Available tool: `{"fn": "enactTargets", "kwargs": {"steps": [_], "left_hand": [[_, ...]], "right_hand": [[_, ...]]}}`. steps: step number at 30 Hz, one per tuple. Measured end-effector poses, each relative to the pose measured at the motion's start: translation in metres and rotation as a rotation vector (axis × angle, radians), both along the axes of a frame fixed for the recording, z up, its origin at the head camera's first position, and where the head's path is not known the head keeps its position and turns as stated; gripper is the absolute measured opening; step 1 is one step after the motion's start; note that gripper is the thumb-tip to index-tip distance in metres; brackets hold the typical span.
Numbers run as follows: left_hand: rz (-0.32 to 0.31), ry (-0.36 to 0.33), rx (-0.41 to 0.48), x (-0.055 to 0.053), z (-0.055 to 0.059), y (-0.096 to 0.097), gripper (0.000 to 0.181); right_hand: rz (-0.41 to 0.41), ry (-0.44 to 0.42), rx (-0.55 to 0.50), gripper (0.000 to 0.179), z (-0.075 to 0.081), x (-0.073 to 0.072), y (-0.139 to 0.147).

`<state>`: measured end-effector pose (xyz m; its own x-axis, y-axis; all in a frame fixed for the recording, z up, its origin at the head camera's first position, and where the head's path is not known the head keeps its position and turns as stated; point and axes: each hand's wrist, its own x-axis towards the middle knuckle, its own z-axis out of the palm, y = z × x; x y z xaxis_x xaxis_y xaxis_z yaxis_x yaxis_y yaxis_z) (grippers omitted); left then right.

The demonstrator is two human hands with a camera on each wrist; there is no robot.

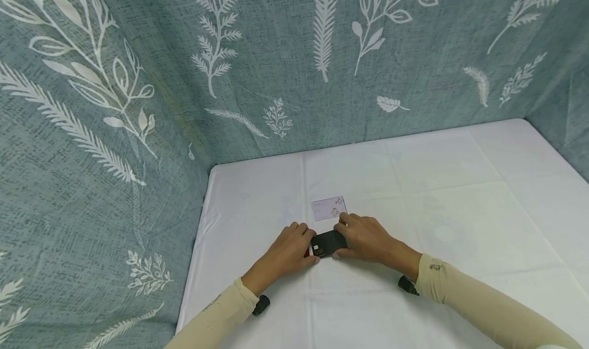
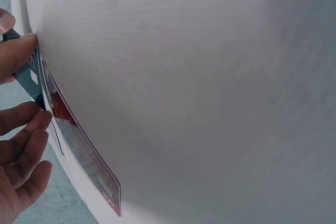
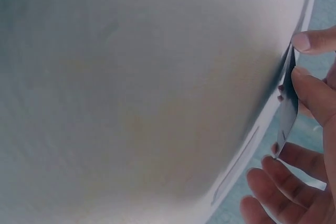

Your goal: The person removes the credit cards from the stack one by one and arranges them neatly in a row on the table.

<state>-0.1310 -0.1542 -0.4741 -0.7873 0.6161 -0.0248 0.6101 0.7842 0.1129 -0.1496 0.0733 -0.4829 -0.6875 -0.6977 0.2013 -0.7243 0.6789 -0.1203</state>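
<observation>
A black card (image 1: 327,243) with "VIP" lettering and a small white chip square is between the two hands in the head view. My left hand (image 1: 288,248) holds its left end, thumb at the near edge and fingers at the far edge. My right hand (image 1: 365,239) grips the right end the same way. In the left wrist view the black card (image 2: 32,77) is tilted, with a reddish card (image 2: 86,148) lying on the cloth beside it. Most of that reddish card is hidden under the left hand in the head view. The right wrist view shows the held card (image 3: 287,111) nearly edge-on.
A pale pink card (image 1: 329,208) with a flower print lies flat just beyond the hands. White cloth (image 1: 414,185) covers the table. Patterned blue-green curtains (image 1: 276,57) hang behind and at the left. Dark wrist devices (image 1: 261,305) sit under the sleeves.
</observation>
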Motion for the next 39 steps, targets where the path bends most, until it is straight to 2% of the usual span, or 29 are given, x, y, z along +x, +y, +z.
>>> {"fn": "enactTargets", "kwargs": {"steps": [18,39], "left_hand": [[0.004,-0.014,0.0,-0.0004,0.0039,0.0011,0.05],[0.0,-0.03,0.0,-0.0013,0.0045,0.0014,0.049]], "right_hand": [[0.006,0.017,-0.005,0.061,0.0014,-0.0009,-0.0011],[-0.006,-0.011,0.006,0.062,-0.0028,-0.0013,-0.0016]]}}
